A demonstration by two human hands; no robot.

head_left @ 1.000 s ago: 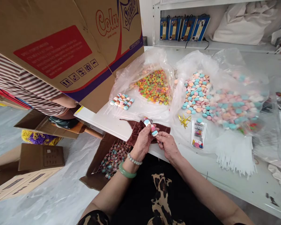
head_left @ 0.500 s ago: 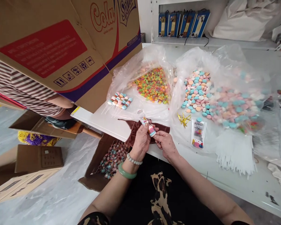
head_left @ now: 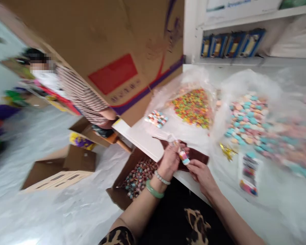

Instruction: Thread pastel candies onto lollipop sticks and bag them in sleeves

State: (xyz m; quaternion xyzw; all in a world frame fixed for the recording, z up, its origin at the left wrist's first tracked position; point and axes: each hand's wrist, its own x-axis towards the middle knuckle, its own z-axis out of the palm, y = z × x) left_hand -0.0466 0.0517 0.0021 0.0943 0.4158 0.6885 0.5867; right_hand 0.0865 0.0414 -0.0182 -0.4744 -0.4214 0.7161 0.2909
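Observation:
My left hand (head_left: 172, 157) is closed round a candy lollipop (head_left: 184, 158) of stacked pink, white and blue pieces in a printed clear plastic wrapper. The wrapper's top (head_left: 172, 139) sticks up past my left fingers. At the lower end of the candy my right hand (head_left: 200, 172) is closed, thumb and fingertips pinched against it. Beneath both hands a brown cloth (head_left: 199, 156) lies along the table edge. To the right are gold twist ties (head_left: 227, 151) and a flat stack of printed wrappers (head_left: 249, 175). The picture is smeared by motion.
Open bags hold ring candies (head_left: 191, 108) and pastel candies (head_left: 247, 117). Several finished lollipops (head_left: 156, 118) lie left of them. A carton (head_left: 140, 178) of lollipops stands below the table edge. A large cardboard box (head_left: 104, 37) rises at left, with a seated person (head_left: 84, 95) beyond.
The view has swung left, so everything sits further right and lower, and more floor and the seated person show. Both hands keep their hold on the lollipop.

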